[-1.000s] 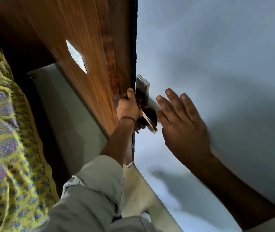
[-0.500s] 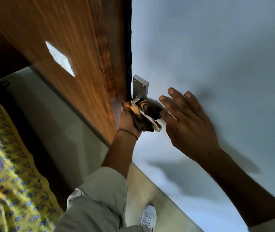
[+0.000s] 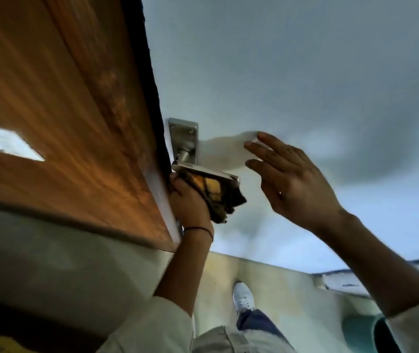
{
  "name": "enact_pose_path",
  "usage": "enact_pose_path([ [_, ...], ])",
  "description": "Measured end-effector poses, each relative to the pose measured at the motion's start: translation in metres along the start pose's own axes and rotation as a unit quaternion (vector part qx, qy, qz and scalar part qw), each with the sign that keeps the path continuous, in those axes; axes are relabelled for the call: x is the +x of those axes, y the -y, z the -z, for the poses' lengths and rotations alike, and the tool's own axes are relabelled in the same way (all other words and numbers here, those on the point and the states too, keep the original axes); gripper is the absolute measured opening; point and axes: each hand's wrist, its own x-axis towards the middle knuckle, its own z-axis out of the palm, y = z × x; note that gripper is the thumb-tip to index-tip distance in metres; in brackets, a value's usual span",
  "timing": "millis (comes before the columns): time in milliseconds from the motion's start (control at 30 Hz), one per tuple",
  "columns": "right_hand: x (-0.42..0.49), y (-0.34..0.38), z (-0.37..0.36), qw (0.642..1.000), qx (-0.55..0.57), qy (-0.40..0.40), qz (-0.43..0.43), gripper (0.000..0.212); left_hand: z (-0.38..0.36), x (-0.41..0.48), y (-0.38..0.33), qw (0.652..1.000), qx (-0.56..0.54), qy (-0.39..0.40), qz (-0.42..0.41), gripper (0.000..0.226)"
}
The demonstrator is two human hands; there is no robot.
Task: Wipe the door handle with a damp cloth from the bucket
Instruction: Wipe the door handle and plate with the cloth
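Observation:
A silver lever door handle (image 3: 204,173) on a metal backplate (image 3: 183,135) sticks out from the pale door face. My left hand (image 3: 189,205) grips a dark brown and orange cloth (image 3: 218,197), pressed against the underside of the lever. My right hand (image 3: 292,179) hovers to the right of the handle with fingers spread, holding nothing and just off the door surface. A teal bucket (image 3: 363,332) shows at the bottom right, partly hidden by my right sleeve.
The wooden door (image 3: 70,118) edge runs diagonally on the left, with a bright rectangular opening (image 3: 4,143) in it. My white shoe (image 3: 242,298) stands on the pale floor (image 3: 279,289) below the handle.
The view has swung down and right, bringing the floor, shoe and bucket into sight. My left hand has slid the cloth under the lever. My right hand has lifted away from the door.

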Motion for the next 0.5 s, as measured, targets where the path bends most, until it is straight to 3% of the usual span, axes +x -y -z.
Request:
enact_pose_path([
  [100, -0.026, 0.025, -0.013, 0.989, 0.077, -0.019, -0.129, 0.032, 0.031, -0.003, 0.011, 0.988, -0.009, 0.155, 0.024, 0.051],
  [167, -0.042, 0.050, -0.025, 0.944, 0.174, -0.055, -0.276, 0.028, 0.052, -0.004, 0.018, 0.968, -0.008, 0.241, 0.069, 0.057],
  [200, -0.049, 0.064, -0.029, 0.898, 0.238, -0.066, -0.363, 0.024, 0.062, -0.005, 0.019, 0.958, -0.007, 0.270, 0.093, 0.059],
  [267, -0.056, 0.085, -0.034, 0.769, 0.387, -0.057, -0.506, 0.024, 0.074, -0.006, 0.021, 0.934, -0.007, 0.324, 0.149, 0.078],
  [333, -0.062, 0.099, -0.039, 0.658, 0.496, -0.028, -0.566, 0.041, 0.080, -0.008, 0.023, 0.913, 0.017, 0.373, 0.165, 0.094],
  [400, -0.070, 0.111, -0.041, 0.636, 0.529, -0.032, -0.561, 0.043, 0.083, -0.012, 0.023, 0.896, 0.046, 0.414, 0.152, 0.092],
  [500, -0.077, 0.121, -0.041, 0.640, 0.519, -0.065, -0.562, 0.019, 0.088, -0.018, 0.024, 0.879, 0.059, 0.456, 0.128, 0.060],
])
